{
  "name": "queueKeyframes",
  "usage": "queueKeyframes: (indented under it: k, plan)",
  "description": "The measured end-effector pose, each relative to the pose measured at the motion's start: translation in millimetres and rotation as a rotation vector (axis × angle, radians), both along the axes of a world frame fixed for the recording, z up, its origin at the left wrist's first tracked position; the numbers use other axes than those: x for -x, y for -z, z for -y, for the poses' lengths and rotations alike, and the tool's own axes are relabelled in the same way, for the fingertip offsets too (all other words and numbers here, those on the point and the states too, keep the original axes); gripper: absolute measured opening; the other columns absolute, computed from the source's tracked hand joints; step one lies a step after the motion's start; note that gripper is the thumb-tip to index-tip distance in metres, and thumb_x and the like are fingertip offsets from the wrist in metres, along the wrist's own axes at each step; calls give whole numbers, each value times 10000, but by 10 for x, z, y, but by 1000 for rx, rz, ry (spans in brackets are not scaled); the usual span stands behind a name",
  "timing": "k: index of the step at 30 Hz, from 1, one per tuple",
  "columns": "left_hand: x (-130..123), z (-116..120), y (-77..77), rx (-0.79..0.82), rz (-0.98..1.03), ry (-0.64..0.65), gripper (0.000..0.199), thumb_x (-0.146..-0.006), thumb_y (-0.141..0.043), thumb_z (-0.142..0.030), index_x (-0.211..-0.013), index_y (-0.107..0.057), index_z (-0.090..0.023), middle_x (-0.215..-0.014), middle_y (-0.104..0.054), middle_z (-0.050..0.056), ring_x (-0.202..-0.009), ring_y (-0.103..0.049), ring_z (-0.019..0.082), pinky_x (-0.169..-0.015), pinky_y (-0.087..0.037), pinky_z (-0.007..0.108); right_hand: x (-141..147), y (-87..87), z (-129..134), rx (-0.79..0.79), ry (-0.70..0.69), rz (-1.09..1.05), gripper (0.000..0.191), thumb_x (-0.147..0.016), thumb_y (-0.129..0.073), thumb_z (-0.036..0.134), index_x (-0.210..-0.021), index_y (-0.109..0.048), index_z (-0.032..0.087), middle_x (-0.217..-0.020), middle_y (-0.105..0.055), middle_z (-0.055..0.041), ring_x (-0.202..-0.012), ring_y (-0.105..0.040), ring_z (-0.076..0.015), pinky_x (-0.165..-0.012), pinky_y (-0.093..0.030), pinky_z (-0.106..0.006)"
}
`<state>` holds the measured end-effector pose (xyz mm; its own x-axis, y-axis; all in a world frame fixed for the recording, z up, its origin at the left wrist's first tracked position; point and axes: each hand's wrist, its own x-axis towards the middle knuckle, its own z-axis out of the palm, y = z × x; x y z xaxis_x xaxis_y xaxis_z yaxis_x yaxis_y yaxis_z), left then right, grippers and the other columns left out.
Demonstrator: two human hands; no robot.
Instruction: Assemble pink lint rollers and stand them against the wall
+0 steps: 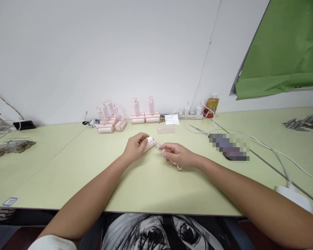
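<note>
Near the middle of the pale green table, my left hand point(136, 147) has its fingers closed on a pink and white device point(149, 143). My right hand point(178, 153) grips a clear tube with a pink loop point(179, 167) at its lower end. The tube's upper end points at the device's right end; whether they touch is too small to tell. A pale translucent box point(166, 130) lies just beyond my hands.
Pink devices with upright tubes point(105, 127) stand along the wall. A power strip point(190, 116), a bottle point(211, 105) and white cables are behind at right. A blurred dark object point(228, 146) lies right; clear-wrapped items point(11, 146) lie far left.
</note>
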<state>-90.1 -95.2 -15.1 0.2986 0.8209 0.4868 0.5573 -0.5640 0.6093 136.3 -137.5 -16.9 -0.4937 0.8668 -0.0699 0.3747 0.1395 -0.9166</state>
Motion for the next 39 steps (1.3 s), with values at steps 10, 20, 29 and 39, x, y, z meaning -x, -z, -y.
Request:
queueKeyframes:
  k: [10,20,29,39]
  plan:
    - [85,-217,162,199,-352,-208,552,-782,-593,-507,-1226,-539,-185,-1160,-615,130,-1031,-578,282,-810,-442,348,-19,40,-22,-344,-45,-39,212,-794,-617,241,-984,-536,194,-735,-496,42,-641,-453,-105,-614,-385,-237]
    - [51,-201,120,535,13,-131,399,-751,-597,-556,-836,-630,-167,-696,-609,26,-581,-560,160,-462,-376,239,-34,40,-47,-406,-9,100,244,-824,-608,311,-1039,-562,206,-775,-551,19,-664,-485,-126,-612,-385,-244]
    - [-39,-112,31,740,492,88,350,-745,-617,-479,-890,-576,-162,-616,-531,-16,-478,-491,114,-349,-383,215,-16,73,-59,-401,75,130,278,-887,-526,405,-1060,-603,201,-710,-520,29,-629,-451,-127,-580,-327,-246]
    - [-88,-32,11,723,478,145,343,-755,-607,-451,-958,-568,-177,-644,-513,-20,-494,-485,116,-348,-368,214,3,105,-59,-379,90,118,235,-861,-563,383,-1009,-592,203,-720,-545,30,-616,-461,-121,-570,-331,-245]
